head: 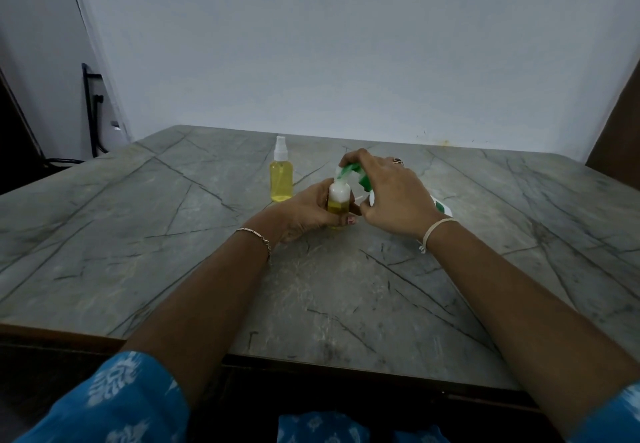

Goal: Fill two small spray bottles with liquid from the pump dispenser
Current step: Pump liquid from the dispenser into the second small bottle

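My left hand [304, 214] grips a small spray bottle [337, 201] with yellow liquid in its lower part and a whitish upper part, no cap on it. My right hand [391, 193] is wrapped over the green pump head of the pump dispenser [356, 174], whose nozzle sits right above the small bottle's mouth. The dispenser's white body [441, 207] is mostly hidden behind my right hand. A second spray bottle [281, 177], full of yellow liquid and closed with a white spray cap, stands upright on the table to the left.
The grey marble-patterned table [173, 252] spreads wide on all sides of the bottles. A white wall stands just behind its far edge. A dark stand is on the floor at the far left [91, 110].
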The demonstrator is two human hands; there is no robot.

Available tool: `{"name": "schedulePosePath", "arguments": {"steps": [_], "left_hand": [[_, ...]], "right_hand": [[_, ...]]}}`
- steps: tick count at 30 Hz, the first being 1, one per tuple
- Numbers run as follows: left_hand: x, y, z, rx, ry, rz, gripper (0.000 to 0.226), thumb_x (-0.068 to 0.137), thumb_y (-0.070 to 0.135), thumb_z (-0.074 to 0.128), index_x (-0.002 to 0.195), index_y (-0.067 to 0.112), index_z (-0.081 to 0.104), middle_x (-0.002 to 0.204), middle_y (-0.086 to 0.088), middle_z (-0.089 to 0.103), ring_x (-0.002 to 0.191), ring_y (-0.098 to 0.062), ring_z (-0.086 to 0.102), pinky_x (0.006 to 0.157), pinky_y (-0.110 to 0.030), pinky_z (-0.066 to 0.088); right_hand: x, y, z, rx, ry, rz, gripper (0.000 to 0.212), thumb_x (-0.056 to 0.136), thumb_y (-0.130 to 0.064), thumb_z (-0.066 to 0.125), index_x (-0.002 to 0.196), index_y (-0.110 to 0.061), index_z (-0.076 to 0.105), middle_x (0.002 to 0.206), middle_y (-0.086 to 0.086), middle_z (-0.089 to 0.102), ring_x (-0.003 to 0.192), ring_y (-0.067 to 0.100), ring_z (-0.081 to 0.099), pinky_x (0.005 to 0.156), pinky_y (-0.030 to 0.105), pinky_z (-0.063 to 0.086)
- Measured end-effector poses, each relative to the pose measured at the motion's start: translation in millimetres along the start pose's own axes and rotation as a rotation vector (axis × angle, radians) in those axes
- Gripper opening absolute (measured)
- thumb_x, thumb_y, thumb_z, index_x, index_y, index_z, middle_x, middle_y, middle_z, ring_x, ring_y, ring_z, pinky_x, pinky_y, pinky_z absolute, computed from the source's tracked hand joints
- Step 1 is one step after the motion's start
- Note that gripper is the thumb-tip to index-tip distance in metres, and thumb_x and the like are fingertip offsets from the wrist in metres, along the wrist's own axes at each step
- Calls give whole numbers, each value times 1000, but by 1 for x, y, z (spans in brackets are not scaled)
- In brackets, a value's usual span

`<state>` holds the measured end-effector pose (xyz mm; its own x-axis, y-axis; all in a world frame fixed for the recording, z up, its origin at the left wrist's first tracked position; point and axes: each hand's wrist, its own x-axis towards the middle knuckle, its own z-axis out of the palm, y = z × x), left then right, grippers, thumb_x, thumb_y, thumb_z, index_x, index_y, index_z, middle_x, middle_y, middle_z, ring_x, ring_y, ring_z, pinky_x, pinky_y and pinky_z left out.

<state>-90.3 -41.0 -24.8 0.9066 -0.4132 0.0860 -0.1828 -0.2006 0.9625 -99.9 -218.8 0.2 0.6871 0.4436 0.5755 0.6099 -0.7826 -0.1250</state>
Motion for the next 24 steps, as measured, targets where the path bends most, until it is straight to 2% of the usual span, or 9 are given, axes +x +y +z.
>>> {"name": "schedulePosePath", "arguments": {"steps": [2,6,11,15,20,24], "left_hand": [[0,0,0,-3,-4,-5,59,78,-6,72,129,4,45,121,-18,64,118,-30,59,103,-42,47],[0,1,0,8,-17,-12,56,78,-6,71,127,7,46,111,-8,66,114,-26,60,102,-41,47],[0,1,-1,6,-21,-9,60,78,-7,70,131,4,43,113,-10,64,111,-23,61,105,-44,45],[1,0,-2,5,-20,-4,61,78,-6,72,131,2,43,114,-12,64,114,-28,60,105,-46,45],[-2,2,0,22,-16,4,56,80,-7,69,129,0,44,107,-6,65,105,-19,62,102,-39,48],[-1,2,0,24,-14,-1,56,79,-7,71,128,0,45,107,-7,65,106,-21,61,104,-42,46]], "right_hand": [[-2,1,-1,-4,-9,0,66,71,-17,64,129,-33,37,113,1,63,91,21,53,83,43,49],[-1,1,-1,-3,-10,4,63,72,-16,64,127,-32,37,113,1,62,92,23,54,83,46,50],[1,-1,1,-2,3,5,61,71,-17,64,124,-31,37,112,1,63,91,23,55,82,47,51],[-1,-1,0,-17,6,8,64,71,-17,65,126,-33,37,113,1,63,91,22,54,82,44,50],[-1,-1,0,-31,13,8,63,72,-16,66,127,-31,38,114,3,63,95,24,57,86,45,49],[1,-3,2,-29,30,11,59,72,-17,66,122,-31,38,114,1,63,93,22,56,86,47,49]]}}
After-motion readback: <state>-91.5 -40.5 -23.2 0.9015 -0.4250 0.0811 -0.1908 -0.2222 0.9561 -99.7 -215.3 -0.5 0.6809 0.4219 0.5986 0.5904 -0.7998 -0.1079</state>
